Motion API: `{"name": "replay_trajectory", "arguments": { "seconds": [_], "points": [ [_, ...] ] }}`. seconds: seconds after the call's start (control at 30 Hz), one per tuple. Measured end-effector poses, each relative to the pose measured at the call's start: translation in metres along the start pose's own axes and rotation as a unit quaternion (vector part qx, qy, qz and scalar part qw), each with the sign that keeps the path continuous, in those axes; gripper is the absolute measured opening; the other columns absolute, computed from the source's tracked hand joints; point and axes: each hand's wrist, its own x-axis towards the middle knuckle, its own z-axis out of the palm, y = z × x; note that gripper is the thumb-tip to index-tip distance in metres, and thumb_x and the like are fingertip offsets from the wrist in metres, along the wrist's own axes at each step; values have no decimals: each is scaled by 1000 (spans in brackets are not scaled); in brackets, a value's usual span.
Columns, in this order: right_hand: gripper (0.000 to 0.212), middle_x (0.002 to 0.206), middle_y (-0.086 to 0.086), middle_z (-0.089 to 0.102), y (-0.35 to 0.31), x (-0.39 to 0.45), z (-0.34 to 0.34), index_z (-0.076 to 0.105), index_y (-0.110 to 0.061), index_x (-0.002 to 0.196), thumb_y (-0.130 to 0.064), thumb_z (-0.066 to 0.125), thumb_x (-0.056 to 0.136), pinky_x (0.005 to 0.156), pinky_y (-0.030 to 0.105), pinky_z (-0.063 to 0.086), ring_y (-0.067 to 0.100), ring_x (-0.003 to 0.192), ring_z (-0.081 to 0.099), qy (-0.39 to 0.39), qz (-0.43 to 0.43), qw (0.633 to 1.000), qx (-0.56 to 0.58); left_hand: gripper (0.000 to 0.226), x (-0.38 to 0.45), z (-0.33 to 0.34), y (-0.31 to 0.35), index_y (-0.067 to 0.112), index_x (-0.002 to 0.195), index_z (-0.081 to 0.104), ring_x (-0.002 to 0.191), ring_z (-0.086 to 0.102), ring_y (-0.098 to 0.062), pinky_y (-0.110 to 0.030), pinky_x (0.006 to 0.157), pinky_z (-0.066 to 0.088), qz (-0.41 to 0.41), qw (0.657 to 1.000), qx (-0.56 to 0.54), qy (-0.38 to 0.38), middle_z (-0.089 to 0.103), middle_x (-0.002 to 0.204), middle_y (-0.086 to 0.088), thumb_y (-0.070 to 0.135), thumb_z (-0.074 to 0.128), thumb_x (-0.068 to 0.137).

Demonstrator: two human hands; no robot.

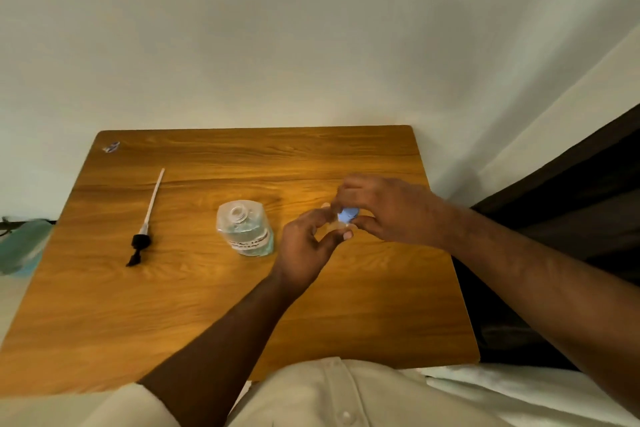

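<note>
Small blue-topped object (348,214) — right of centre in the frame, held above the wooden table (242,305). Left hand (304,250) pinches its pale underside; right hand (388,210) curls its fingers round the blue top. Open clear bottle (244,229) at centre, upright. Pump head with tube (147,222) lying left of centre.

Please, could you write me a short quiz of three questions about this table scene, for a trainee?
1. Fill in: seen by the person, the pump lies to the ___ of the clear bottle.
2. True or false: the pump is screwed onto the bottle.
3. What do the left hand and the right hand hold together over the table?
A) the pump
B) a small blue-capped item
C) the bottle
Key: 1 left; 2 false; 3 B.
</note>
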Motion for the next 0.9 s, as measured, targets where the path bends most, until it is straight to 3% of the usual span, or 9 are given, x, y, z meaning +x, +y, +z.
{"name": "replay_trajectory", "arguments": {
  "seconds": [0.1, 0.17, 0.23, 0.33, 0.4, 0.53, 0.73, 0.83, 0.9],
  "points": [
    [73, 139, -6, 45, -15, -1, -4, 38, -33, 139, -41, 75, 76, 83, 28, 51, 11, 110, 53, -7, 30, 999, 11, 46, -8, -13, -1, 11, 121, 67, 108, 65, -10, -18, 91, 50, 1, 1000, 3, 6, 70, 119, -1, 28, 78, 80],
    [65, 127, -6, 57, -25, 2, -4, 47, -32, 131, -54, 71, 75, 79, 24, 46, 11, 101, 57, 13, 83, 996, -32, 45, -12, -19, -2, 12, 122, 67, 110, 64, -10, -20, 92, 51, 2, 1000, -1, -3, 69, 121, 1, 26, 78, 80],
    [41, 113, -6, 65, -34, 4, -2, 60, -27, 115, -46, 69, 80, 76, 23, 40, 10, 94, 58, 18, 76, 995, -65, 43, -16, -23, 0, 14, 118, 68, 105, 64, -8, -14, 88, 49, -8, 1000, 2, -1, 68, 116, 5, 26, 80, 78],
    [46, 138, -9, 48, -43, 2, -2, 55, -33, 118, -23, 75, 79, 99, 28, 36, 8, 124, 44, -24, 15, 999, 32, 43, -17, -23, -2, 10, 116, 69, 103, 66, -14, -22, 90, 51, -19, 1000, 2, 6, 71, 111, -1, 23, 81, 77],
    [57, 147, -11, 39, -48, 1, -3, 48, -36, 125, -32, 77, 77, 102, 31, 31, 8, 132, 36, -29, 46, 997, 49, 44, -17, -25, -4, 10, 119, 68, 105, 66, -15, -32, 93, 54, -18, 1000, 3, -1, 72, 114, -5, 21, 79, 78],
    [35, 114, -4, 63, -49, 6, -2, 57, -27, 117, -41, 63, 86, 74, 25, 45, 11, 92, 54, -13, 76, 990, -116, 44, -19, -20, -8, 19, 119, 68, 106, 66, -10, -37, 91, 55, -20, 999, 5, -26, 72, 112, 2, 32, 79, 78],
    [32, 101, 0, 65, -17, 3, -2, 65, -20, 110, -4, 68, 82, 72, 33, 54, 15, 91, 58, -14, -31, 995, -91, 23, -1, -12, -4, 8, 95, 72, 63, 56, 10, -11, 61, 42, -47, 995, -28, -88, 61, 65, 19, 16, 82, 76],
    [39, 94, 2, 59, -3, -4, 8, 66, -17, 108, 3, 71, 75, 53, 19, 39, 12, 77, 52, 0, -63, 987, -148, 17, 9, -6, -12, 19, 77, 68, 57, 45, 5, -22, 57, 40, -71, 987, -31, -140, 56, 57, 14, 15, 83, 72],
    [37, 91, 4, 55, 10, -7, 14, 66, -12, 105, 4, 72, 72, 49, 16, 26, 10, 72, 45, 34, -76, 984, -159, 23, 14, -1, -20, 24, 90, 73, 68, 56, -2, -33, 66, 50, -95, 981, -44, -165, 69, 72, 4, 17, 84, 71]
  ]
}}
